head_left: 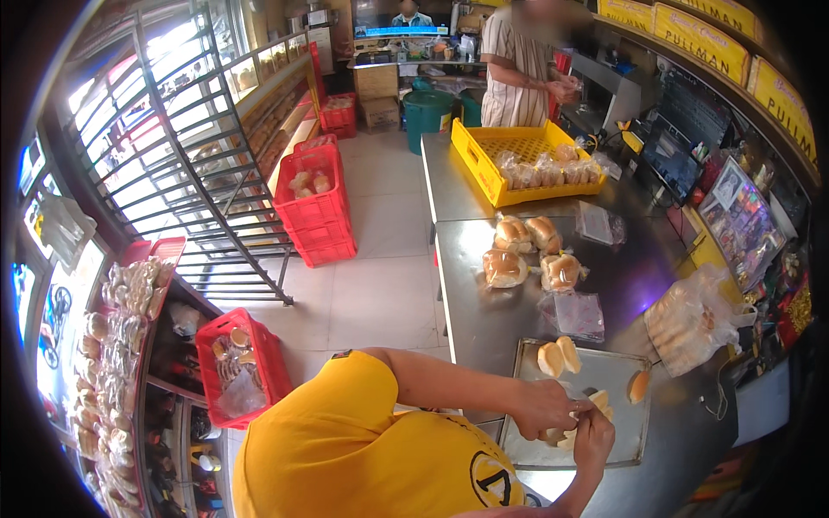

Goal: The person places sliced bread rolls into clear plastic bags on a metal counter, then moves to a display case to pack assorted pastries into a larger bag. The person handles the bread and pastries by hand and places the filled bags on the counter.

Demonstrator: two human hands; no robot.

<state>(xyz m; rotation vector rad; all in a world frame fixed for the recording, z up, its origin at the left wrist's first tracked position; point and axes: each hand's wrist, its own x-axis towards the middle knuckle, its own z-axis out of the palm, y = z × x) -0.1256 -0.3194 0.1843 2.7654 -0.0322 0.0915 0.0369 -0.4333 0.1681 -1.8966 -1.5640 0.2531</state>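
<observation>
Over a metal baking tray (623,432) at the near end of the counter, my left hand (544,409) and my right hand (594,437) meet with their fingertips close together. Both hands are closed in a pinch; whatever is between the fingers is too small or hidden to make out. Pale pieces of bread (600,401) lie right beside and below the fingers, partly covered by them. A split bread roll (560,356) rests on the tray beyond my left hand, cut side up. One browned roll piece (638,387) sits near the tray's right side.
Several bagged buns (505,268) and stacks of plastic bags (577,316) lie farther up the steel counter (471,332). Beyond stands a yellow crate (484,173) of packed bread. A large bag of rolls (691,319) is at right. Red crates (315,216) stand left; another person (518,69) stands behind.
</observation>
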